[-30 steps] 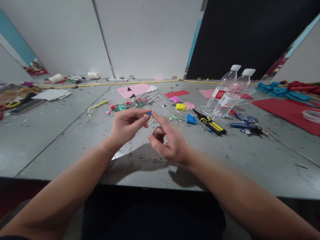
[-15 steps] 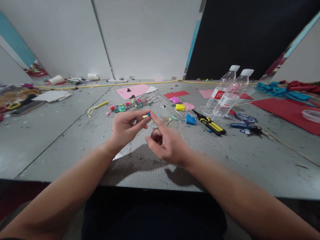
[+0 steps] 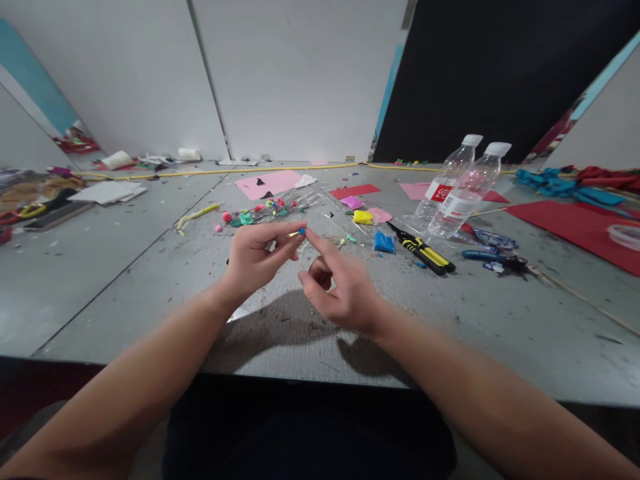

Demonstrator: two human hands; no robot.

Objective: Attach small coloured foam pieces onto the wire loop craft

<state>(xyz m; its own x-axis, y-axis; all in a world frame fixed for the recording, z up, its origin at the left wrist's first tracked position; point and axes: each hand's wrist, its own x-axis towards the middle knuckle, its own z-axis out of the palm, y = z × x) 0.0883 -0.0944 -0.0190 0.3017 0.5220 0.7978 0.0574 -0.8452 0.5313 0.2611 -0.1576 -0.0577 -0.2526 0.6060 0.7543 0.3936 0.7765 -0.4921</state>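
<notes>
Closest to the person, both forearms reach out over the near edge of the grey table (image 3: 150,313), which is scuffed and speckled with scraps. The left hand (image 3: 255,257) is raised just above the top, thumb and forefinger pinched narrowly on a tiny blue bead (image 3: 302,231). The right hand (image 3: 340,287) sits just beside it, forefinger stretched so its tip touches the bead, the other fingers curled loosely in; it grips nothing that I can make out.

Just beyond the hands lies a scatter of pins with coloured clay bits (image 3: 265,210), and to the right of those a blue clay packet (image 3: 384,241), a yellow clay lump (image 3: 363,217) and black-and-yellow cutters (image 3: 423,248). Further right stand two clear water bottles (image 3: 463,187), tilted, with a red sheet (image 3: 575,223) past them. Further back a pink paper (image 3: 270,182) lies flat, and a yellow cord (image 3: 225,169) runs along the far edge below the white wall panels
</notes>
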